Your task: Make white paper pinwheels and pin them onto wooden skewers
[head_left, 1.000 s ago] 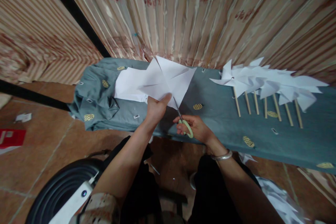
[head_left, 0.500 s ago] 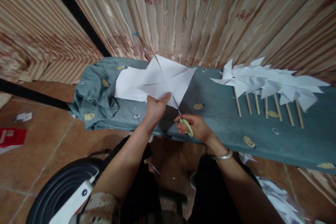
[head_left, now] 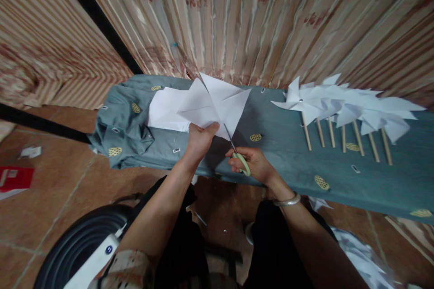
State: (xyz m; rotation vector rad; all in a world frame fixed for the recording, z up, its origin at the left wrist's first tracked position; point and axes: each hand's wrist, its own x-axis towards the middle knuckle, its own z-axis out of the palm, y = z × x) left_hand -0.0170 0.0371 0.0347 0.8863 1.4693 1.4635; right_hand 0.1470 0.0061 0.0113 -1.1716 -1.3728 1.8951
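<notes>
My left hand [head_left: 202, 137] grips the lower edge of a square white paper sheet [head_left: 233, 104], its thumb on top. Slits run into this sheet from its corners. My right hand [head_left: 252, 162] is closed around the green handles of a pair of scissors [head_left: 241, 162]. The metal blades reach the sheet's near corner, just right of my left thumb. Behind and left of the held sheet, a stack of white paper [head_left: 166, 106] lies on the cloth. The fingers of my left hand under the paper are hidden.
Several white paper pinwheels [head_left: 339, 104] on wooden sticks lie overlapping at the right on the green cloth [head_left: 271, 167]. A pleated curtain [head_left: 217, 18] hangs behind. Below left are a white power strip [head_left: 91, 262] and a black round stool [head_left: 64, 239]. A red packet [head_left: 15, 178] lies on the floor.
The held sheet has shifted and turned slightly to the left. The scissor blades sit at almost the same spot on its near corner. The pinwheels have not moved.
</notes>
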